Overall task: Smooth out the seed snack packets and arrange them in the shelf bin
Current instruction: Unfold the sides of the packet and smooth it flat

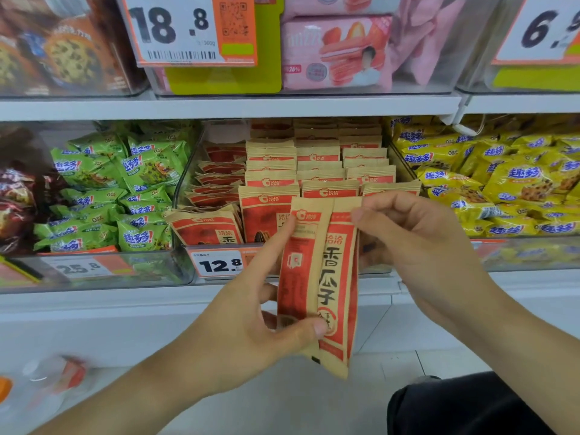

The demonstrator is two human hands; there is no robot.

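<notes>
A tan and red seed snack packet [326, 277] stands upright and folded lengthwise in front of the shelf. My left hand [251, 315] grips its lower part, thumb across the front, index finger stretched up along its left edge. My right hand [417, 243] holds the packet's upper right edge, fingers curled behind it and thumb at the top. Behind the packet, the clear shelf bin [188, 171] holds several rows of the same packets [317, 171]; those at the left [216, 183] lie tilted and untidy.
Green cookie packs [119, 189] fill the bin to the left, yellow ones [508, 183] the bin to the right. A 12.8 price tag [219, 264] hangs on the bin's front. Pink biscuit packs [339, 51] sit on the shelf above. A blurred bottle [56, 378] is at the lower left.
</notes>
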